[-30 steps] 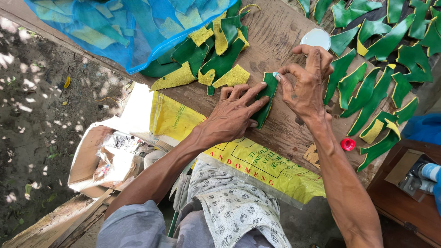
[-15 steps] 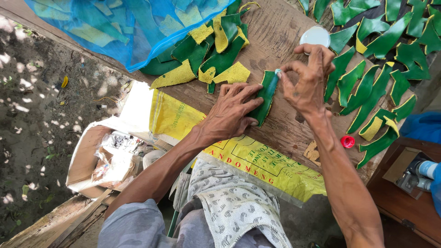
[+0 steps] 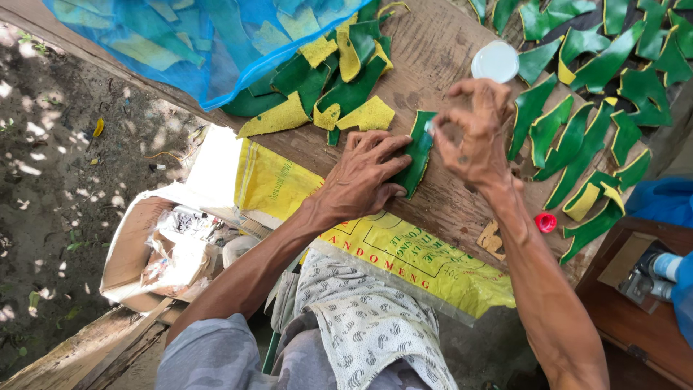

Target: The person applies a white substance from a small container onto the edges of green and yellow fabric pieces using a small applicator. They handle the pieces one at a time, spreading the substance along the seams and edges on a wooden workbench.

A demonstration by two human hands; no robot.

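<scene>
The left hand lies flat, fingers spread, pressing a curved green strip onto the wooden tabletop. The strip sits near the front middle of the tabletop, between the two hands, its far end sticking out past the fingertips. The right hand hovers just beside that far end, thumb and forefinger pinched together on something small and pale at the strip's tip; it is too small to make out, possibly a brush or applicator. The other fingers curl loosely above.

Just behind the right hand stands a round white lid. To the right, many green strips lie spread in rows, some showing a yellow underside. Behind the left hand a loose pile of green and yellow pieces spills from under a blue mesh bag holding more pieces. A small red cap lies near the tabletop's front edge, next to a scrap of wood.

A yellow printed sack hangs off the front edge over the person's lap, where a patterned cloth rests. Lower left, an open cardboard box sits on the dirt ground.
</scene>
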